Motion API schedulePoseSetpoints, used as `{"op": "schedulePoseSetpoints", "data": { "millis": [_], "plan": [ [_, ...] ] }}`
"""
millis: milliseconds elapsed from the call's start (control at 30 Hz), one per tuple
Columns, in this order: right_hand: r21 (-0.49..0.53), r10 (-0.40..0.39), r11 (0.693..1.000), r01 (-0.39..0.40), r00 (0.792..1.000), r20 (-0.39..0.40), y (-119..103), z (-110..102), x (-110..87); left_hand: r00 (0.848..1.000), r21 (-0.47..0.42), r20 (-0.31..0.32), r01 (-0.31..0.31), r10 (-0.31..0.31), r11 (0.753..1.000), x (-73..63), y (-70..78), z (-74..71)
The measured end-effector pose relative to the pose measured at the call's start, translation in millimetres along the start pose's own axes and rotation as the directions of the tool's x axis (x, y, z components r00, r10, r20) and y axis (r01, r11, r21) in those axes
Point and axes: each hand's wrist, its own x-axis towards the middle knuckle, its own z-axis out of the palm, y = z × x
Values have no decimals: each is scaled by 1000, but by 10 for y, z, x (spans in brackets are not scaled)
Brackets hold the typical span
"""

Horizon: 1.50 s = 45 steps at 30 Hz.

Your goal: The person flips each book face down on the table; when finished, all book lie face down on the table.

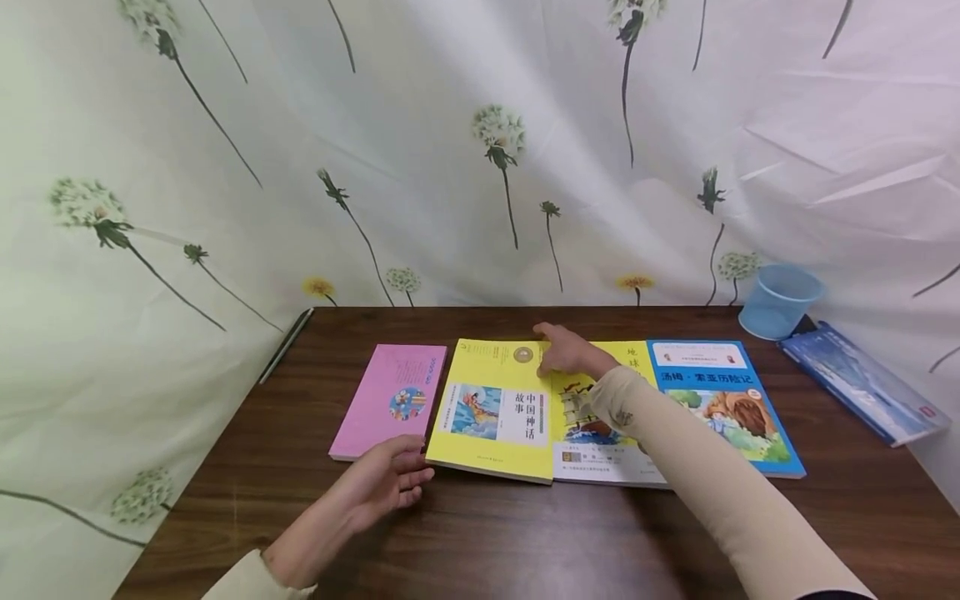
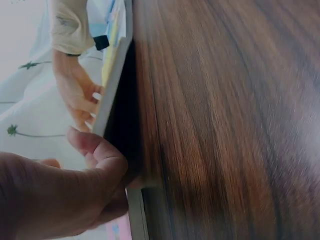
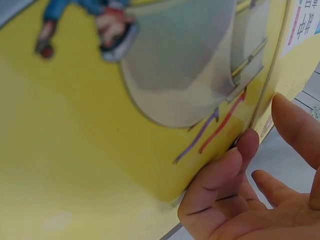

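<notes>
A yellow storybook [image 1: 491,408] with a picture of a figure on its cover lies left of centre. My left hand [image 1: 390,479] pinches its near left corner between thumb and fingers; in the left wrist view a dark gap shows beneath the slanted lower edge. My right hand [image 1: 567,350] is at the far edge, over the seam with a second yellow book [image 1: 592,454] bearing a ship picture. Its bent, spread fingers [image 3: 212,182] touch the edge in the right wrist view. The right forearm covers part of the second book. A pink book [image 1: 375,392] lies on the left.
A blue-covered book [image 1: 738,417] adjoins the second yellow book on the right. Farther right stand a light blue cup [image 1: 780,302] and another blue book [image 1: 862,383] by the curtain. A thin dark rod [image 1: 287,346] lies along the wooden table's [image 1: 480,542] left edge.
</notes>
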Motion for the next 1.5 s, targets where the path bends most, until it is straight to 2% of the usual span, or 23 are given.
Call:
{"op": "schedulePoseSetpoints", "data": {
  "millis": [167, 333, 500, 633, 1000, 1500],
  "plan": [
    [12, 3, 1000, -3, 1000, -3, -11, -18, 18, 999, 93, 19, -48, 46, 995, 87, 58, 35],
    [22, 8, 1000, -8, 1000, 6, 6, 3, 42, 998, 124, 26, -64, 61, 990, 103, 95, 63],
    [34, 18, 999, -19, 1000, 9, 22, 21, 46, 998, 148, 0, -62, 63, 987, 94, 117, 118],
    [33, 19, 999, -19, 1000, 3, 21, 21, 34, 996, 189, -23, -84, 90, 978, 107, 117, 176],
    [39, -3, 999, 3, 1000, 3, 24, 62, 33, 971, 299, -104, -175, 215, 938, 122, 99, 277],
    [-45, -23, 999, 21, 999, -27, -105, 63, -44, 955, 334, -116, -220, 272, 916, 127, 133, 318]
  ]
}}
